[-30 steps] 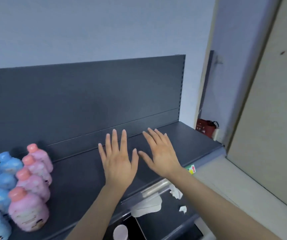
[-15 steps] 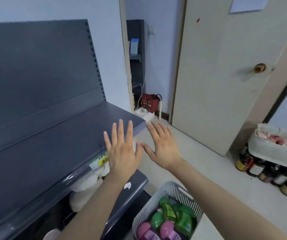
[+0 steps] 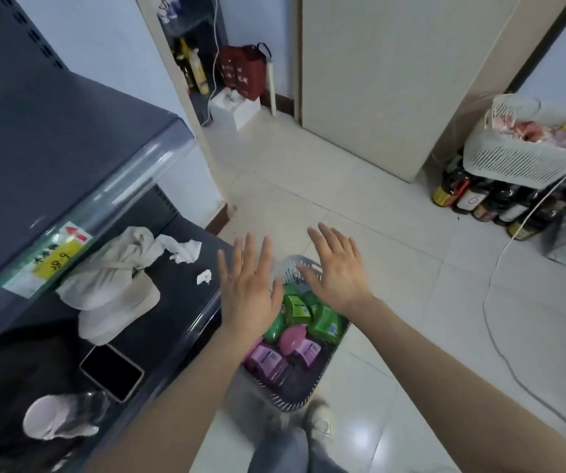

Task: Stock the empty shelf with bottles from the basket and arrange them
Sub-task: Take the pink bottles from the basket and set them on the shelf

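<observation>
Left hand (image 3: 247, 288) & right hand (image 3: 337, 271): both spread wide, empty, over basket (image 3: 288, 404) on floor (image 3: 394, 233) beside shelf (image 3: 52, 131). Bottles (image 3: 296, 307) lie jumbled, on sides. Risk: awkward grip on a wedged bottle, likely slip & drop.

Both hands, left (image 3: 247, 298) and right (image 3: 339, 281), hover flat over the open-topped basket (image 3: 296, 262), with nothing between them and the bottles (image 3: 326, 324) packed inside. The upper shelf (image 3: 52, 148) at left lies bare. The lower shelf (image 3: 172, 322) is crowded with a cloth bag (image 3: 110, 291), tissue (image 3: 184, 249), phone (image 3: 112, 372) and cup (image 3: 56, 418). The floor (image 3: 428, 319) right of the basket is free up to a trailing cable (image 3: 489, 302).
</observation>
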Action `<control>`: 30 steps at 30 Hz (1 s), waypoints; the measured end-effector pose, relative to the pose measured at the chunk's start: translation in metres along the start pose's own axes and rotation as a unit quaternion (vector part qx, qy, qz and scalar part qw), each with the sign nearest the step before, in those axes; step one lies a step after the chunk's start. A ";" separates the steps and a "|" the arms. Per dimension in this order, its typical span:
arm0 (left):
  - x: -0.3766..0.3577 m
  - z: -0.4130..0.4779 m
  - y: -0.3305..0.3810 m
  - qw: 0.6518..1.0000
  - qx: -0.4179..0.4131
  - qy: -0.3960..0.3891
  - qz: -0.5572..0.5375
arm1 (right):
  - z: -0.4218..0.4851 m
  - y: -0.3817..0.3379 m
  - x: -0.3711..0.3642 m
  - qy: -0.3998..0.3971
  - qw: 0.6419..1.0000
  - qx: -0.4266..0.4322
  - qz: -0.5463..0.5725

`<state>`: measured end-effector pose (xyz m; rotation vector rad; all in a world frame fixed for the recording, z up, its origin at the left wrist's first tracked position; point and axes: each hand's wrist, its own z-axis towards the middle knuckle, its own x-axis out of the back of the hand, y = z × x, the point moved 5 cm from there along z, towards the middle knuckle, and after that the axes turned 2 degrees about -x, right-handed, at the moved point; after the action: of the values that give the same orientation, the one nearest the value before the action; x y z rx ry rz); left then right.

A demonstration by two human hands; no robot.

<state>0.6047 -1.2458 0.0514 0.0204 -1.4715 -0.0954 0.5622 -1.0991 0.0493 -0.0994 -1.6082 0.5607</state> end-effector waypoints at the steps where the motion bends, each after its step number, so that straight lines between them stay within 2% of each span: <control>1: -0.018 -0.001 -0.001 1.000 0.000 -0.019 0.000 | 0.000 0.010 -0.013 -0.018 1.000 -0.016 0.002; 8: -0.134 -0.022 -0.019 0.983 0.096 -0.148 -0.052 | -0.009 0.054 -0.115 -0.113 0.989 -0.092 0.014; 12: -0.198 -0.041 -0.025 0.964 0.114 -0.235 -0.045 | -0.012 0.069 -0.188 -0.198 0.967 -0.157 0.033; 14: -0.227 -0.050 -0.028 0.953 0.134 -0.267 -0.052 | -0.016 0.076 -0.223 -0.210 0.960 -0.179 0.039; 18: -0.288 -0.070 -0.036 0.916 0.236 -0.289 -0.149 | -0.029 0.089 -0.286 -0.242 0.938 -0.241 0.060; 20: -0.318 -0.084 -0.038 0.870 0.320 -0.306 -0.217 | -0.040 0.097 -0.317 -0.261 0.913 -0.298 0.100; 23: -0.354 -0.100 -0.039 0.771 0.464 -0.337 -0.276 | -0.056 0.112 -0.356 -0.272 0.859 -0.401 0.163; 25: -0.380 -0.106 -0.042 0.705 0.551 -0.332 -0.299 | -0.064 0.122 -0.380 -0.278 0.836 -0.444 0.164; 27: -0.406 -0.115 -0.047 0.643 0.619 -0.306 -0.332 | -0.068 0.127 -0.396 -0.274 0.830 -0.461 0.152; 30: -0.450 -0.129 -0.055 0.591 0.675 -0.264 -0.354 | -0.069 0.129 -0.411 -0.232 0.838 -0.473 0.145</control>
<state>0.6866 -1.2714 -0.4117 2.0039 -1.6909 0.4460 0.6479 -1.1254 -0.3781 -1.0294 -2.2441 -0.0585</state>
